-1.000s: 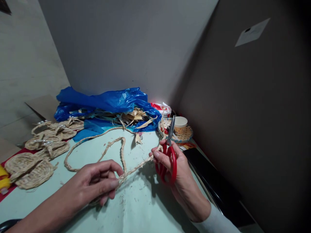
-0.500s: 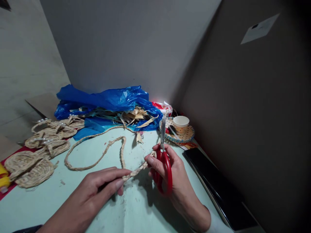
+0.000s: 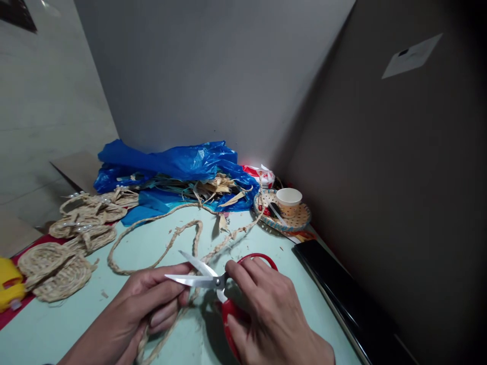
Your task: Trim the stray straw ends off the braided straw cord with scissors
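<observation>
Two hands meet over the pale green table: the left hand pinches the braided straw cord, while the right hand grips red scissors, blades parted. Trimming looks underway; seemingly the blades must close squarely on the cord.

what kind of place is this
Probably a home craft corner for straw weaving. The right hand works red scissors by a braided straw cord pinched in the left hand; coiled woven pieces and a blue bag of dried leaves lie on the table.
</observation>
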Tool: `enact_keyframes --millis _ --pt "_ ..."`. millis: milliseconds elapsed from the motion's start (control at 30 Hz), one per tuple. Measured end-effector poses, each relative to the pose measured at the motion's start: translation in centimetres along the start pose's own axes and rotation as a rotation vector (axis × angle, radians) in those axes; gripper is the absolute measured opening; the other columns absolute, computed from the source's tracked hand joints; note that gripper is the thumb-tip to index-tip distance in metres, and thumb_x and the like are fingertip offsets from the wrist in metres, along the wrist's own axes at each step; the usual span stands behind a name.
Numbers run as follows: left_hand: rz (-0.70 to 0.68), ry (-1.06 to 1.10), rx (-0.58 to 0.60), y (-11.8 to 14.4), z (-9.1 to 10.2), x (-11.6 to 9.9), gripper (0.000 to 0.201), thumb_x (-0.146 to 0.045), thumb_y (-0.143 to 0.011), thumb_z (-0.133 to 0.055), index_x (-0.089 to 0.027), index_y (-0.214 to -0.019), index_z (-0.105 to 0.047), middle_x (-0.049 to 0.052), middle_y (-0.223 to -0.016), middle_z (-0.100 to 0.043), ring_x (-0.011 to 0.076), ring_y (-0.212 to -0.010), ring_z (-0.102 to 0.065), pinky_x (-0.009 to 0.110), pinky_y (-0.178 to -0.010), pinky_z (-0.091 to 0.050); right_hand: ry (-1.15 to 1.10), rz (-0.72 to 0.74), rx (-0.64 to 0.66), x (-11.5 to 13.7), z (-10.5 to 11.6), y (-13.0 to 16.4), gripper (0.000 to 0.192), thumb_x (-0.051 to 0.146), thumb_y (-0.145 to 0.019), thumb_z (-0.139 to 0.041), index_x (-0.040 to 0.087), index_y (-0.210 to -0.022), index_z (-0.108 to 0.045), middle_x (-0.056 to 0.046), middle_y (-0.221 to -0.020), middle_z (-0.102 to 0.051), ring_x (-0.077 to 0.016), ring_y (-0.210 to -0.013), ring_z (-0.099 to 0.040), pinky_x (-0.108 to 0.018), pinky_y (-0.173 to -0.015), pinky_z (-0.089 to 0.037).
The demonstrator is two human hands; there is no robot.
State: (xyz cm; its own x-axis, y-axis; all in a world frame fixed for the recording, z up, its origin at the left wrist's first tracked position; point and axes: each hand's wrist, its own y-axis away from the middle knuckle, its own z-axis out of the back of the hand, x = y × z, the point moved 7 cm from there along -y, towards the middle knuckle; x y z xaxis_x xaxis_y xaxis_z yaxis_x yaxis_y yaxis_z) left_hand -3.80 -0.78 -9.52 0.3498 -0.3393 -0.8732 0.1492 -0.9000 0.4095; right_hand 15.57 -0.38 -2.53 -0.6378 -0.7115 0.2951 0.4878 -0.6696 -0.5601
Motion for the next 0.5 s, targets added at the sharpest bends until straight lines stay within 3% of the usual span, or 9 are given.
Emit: enact_keyframes --millis 167,300,500 --pt "0.065 0.004 0.15 -0.2 -0.59 0.84 0.028 -0.033 -0.061 -0.095 -0.013 -0.073 -0.079 0.0 -0.063 -0.067 0.0043 -0.048 -0.039 0.011 -0.041 -0.037 0.145 0.048 0.013 -0.1 -0.38 0.07 0.029 0.02 -0.078 -0.057 0.017 -0.106 -0.06 -0.007 -0.084 -0.061 -0.0223 -0.071 -0.053 -0.032 -0.058 -0.039" --pt "0.069 0.015 0.159 -0.27 -0.72 0.75 0.032 -0.034 -0.059 -0.096 -0.011 -0.074 -0.08 0.003 -0.064 -0.069 0.0038 -0.048 -0.037 0.011 -0.041 -0.036 0.167 0.097 -0.014 0.17 -0.03 -0.04 0.031 0.019 -0.082 -0.054 0.013 -0.111 -0.06 -0.008 -0.085 -0.061 -0.0221 -0.073 -0.053 -0.032 -0.06 -0.039" --pt "0.074 0.047 0.083 -0.27 -0.36 1.03 0.036 -0.036 -0.046 -0.101 -0.016 -0.068 -0.08 0.001 -0.062 -0.07 0.0055 -0.05 -0.043 0.012 -0.041 -0.04 0.178 0.131 -0.024 0.27 -0.26 0.26 0.033 0.019 -0.085 -0.053 0.01 -0.115 -0.061 -0.008 -0.084 -0.063 -0.0214 -0.07 -0.053 -0.032 -0.058 -0.037"
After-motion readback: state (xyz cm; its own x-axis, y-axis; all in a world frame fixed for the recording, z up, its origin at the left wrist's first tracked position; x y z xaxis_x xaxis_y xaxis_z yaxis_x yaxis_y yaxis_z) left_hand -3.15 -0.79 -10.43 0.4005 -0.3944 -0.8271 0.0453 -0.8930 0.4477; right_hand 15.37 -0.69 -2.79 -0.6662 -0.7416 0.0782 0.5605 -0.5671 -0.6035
